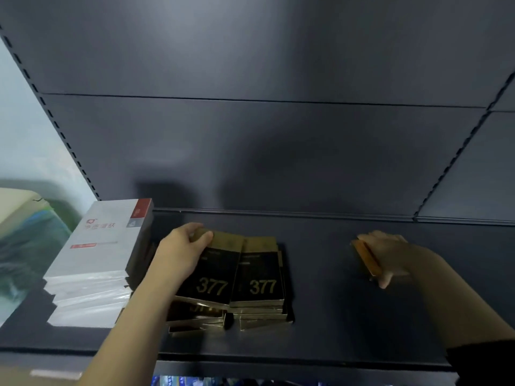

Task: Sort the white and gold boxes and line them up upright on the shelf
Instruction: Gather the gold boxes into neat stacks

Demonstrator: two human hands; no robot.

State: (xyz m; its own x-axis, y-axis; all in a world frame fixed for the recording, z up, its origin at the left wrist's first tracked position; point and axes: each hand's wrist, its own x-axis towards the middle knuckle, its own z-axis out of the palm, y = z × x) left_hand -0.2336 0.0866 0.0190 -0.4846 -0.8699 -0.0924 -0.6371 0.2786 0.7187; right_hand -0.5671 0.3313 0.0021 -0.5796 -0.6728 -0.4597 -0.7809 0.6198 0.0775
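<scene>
Two piles of flat black-and-gold boxes marked "377" lie side by side on the dark shelf (pixel 320 324). My left hand (pixel 181 252) grips the far gold end of the top box of the left pile (pixel 211 277). The right pile (pixel 259 277) lies untouched beside it. Further right, my right hand (pixel 390 254) holds one gold box (pixel 366 259) standing on its edge on the shelf, fingers wrapped over its top. A stack of flat white boxes (pixel 97 260) with red marks sits at the shelf's left end.
The dark back panel (pixel 250 149) rises behind the shelf, with slotted uprights at the left (pixel 55 126) and right (pixel 457 157). The shelf's front edge (pixel 278 363) runs along the bottom. Pale objects lie beyond the left end of the shelf.
</scene>
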